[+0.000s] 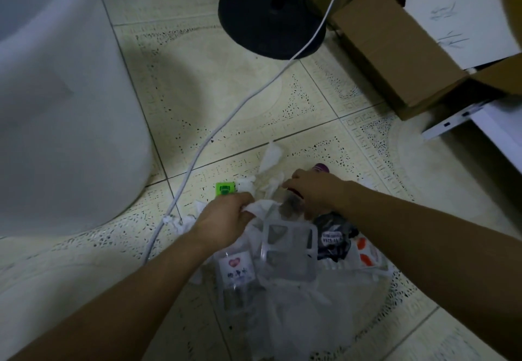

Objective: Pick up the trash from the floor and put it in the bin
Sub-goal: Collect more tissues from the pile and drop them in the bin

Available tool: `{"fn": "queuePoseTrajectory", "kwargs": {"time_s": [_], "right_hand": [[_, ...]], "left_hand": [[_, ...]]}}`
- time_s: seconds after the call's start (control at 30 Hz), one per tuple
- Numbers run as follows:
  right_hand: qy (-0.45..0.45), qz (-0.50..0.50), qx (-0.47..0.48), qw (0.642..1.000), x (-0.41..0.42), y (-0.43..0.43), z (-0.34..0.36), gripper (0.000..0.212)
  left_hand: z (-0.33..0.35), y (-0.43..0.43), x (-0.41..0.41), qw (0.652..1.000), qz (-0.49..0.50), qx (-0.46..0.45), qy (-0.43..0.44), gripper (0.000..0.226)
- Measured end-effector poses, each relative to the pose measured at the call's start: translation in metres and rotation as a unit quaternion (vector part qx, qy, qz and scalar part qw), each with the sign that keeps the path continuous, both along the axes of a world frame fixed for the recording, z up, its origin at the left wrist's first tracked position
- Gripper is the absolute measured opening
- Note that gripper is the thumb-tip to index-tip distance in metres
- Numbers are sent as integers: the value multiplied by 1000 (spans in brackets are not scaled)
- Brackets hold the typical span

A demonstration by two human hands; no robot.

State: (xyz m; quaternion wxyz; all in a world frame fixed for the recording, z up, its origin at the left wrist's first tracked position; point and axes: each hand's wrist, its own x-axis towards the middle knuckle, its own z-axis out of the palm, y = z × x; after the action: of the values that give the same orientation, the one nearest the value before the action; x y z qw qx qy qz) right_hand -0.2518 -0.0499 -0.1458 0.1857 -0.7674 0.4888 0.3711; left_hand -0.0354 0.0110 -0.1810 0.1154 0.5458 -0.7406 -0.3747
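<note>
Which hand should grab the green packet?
Probably the left hand. The green packet lies on the floor just beyond its knuckles, though it already grips a tissue. The right hand is farther away, busy in the pile.

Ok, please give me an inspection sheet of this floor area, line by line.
Surface: patterned tile floor, dim light.
Job's things: crumpled tissues, clear plastic tray, labelled clear bottle, black wrapper, green packet; no bin identified.
Clutter: orange-spotted packaging.
Grippers: left hand shut on white tissue; right hand reaches into the pile, grasp unclear.
Cables: white cable crossing the floor.
Surroundings: white tub, black stand base, cardboard boxes.
</note>
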Motion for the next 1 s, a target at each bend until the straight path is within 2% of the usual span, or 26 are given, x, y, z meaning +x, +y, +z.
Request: {"fn": "queuePoseTrajectory", "kwargs": {"time_s": [0.1,0.23,0.33,0.43,0.53,0.63,0.73,0.8,1.0], "right_hand": [[11,53,-51,997,0,2,-2,74],[-5,71,-75,995,-1,-6,11,59],[-22,35,-69,997,2,-8,25,58],[-39,-14,-103,994,2,-9,42,60],[-92,-103,-136,981,-1,-12,63,60],[-198,-244,-159,936,1,-13,89,54],[-322,-371,-179,853,7,-12,116,49],[-390,-400,-188,808,14,-11,136,45],[-498,-383,-234,742,49,-8,199,36]], "left_hand": [[9,-3,3,998,30,-18,52,18],[23,-4,6,996,42,-9,83,40],[33,-4,12,992,72,8,98,43],[44,-6,16,991,87,4,99,38],[58,-11,18,990,108,-14,88,32],[81,-16,21,988,127,-23,90,22],[110,-21,26,984,128,-56,110,31],[131,-25,28,980,127,-83,132,29],[204,-36,47,941,212,-193,178,35]]}}
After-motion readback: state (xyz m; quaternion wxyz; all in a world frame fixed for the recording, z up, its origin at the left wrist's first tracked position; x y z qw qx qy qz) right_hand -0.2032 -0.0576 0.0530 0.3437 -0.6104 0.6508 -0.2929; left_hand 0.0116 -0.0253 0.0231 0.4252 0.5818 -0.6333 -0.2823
